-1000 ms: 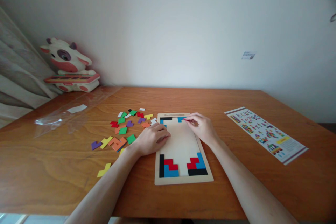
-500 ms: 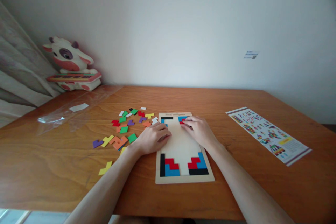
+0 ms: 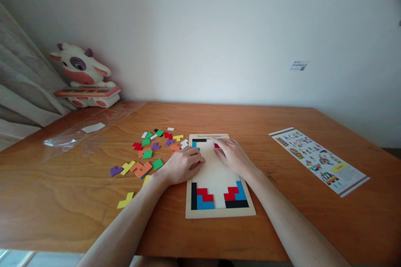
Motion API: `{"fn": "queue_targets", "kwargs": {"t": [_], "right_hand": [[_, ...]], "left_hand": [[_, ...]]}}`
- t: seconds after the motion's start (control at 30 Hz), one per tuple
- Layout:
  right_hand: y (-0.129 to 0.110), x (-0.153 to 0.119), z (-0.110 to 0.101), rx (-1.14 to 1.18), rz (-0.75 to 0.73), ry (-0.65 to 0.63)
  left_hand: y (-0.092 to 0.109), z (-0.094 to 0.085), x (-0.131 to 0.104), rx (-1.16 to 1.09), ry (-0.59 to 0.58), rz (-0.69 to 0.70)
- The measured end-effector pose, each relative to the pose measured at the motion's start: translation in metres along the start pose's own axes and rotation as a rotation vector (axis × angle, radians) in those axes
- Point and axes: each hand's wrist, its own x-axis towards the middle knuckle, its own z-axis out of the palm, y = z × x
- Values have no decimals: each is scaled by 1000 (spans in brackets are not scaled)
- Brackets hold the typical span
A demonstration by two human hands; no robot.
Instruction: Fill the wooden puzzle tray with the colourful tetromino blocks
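A wooden puzzle board [image 3: 221, 213] lies on the table, with black, blue and red pieces in its corners. My left hand [image 3: 184, 166] rests over its left edge, fingers curled together; whether they hold anything is hidden. My right hand [image 3: 233, 156] is over the upper right part of the board, its fingers apart, touching the red and blue pieces there. A red piece [image 3: 216, 145] shows between its fingers. At the lower left of the board are a black bar [image 3: 194, 196] and a red piece [image 3: 205, 195]; another red piece [image 3: 231, 194] is at the lower right.
Several loose coloured pieces, such as a green piece [image 3: 158, 164] and an orange piece [image 3: 142, 170], lie left of the board. A printed sheet [image 3: 319, 160] is on the right. Clear plastic wrap [image 3: 67, 141] and a cow toy keyboard [image 3: 86, 77] are at the back left.
My right hand has shifted slightly left and its fingers have spread further over the board's upper right corner. My left hand has stayed in place.
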Motion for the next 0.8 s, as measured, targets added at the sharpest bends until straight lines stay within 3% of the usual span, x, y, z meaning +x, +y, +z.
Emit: {"fn": "queue_targets", "kwargs": {"t": [0.23,0.4,0.6,0.7,0.8], "right_hand": [[7,1,7,-45,154,168],[7,4,13,-151,217,189],[7,3,16,-122,205,204],[10,1,16,-10,201,264],[14,0,16,119,200,323]], "left_hand": [[-3,3,-1,-7,8,14],[-1,1,0,13,3,11],[2,-2,0,51,-12,20],[-5,-7,-1,111,112,-98],[-26,-13,-8,228,315,-347]]}}
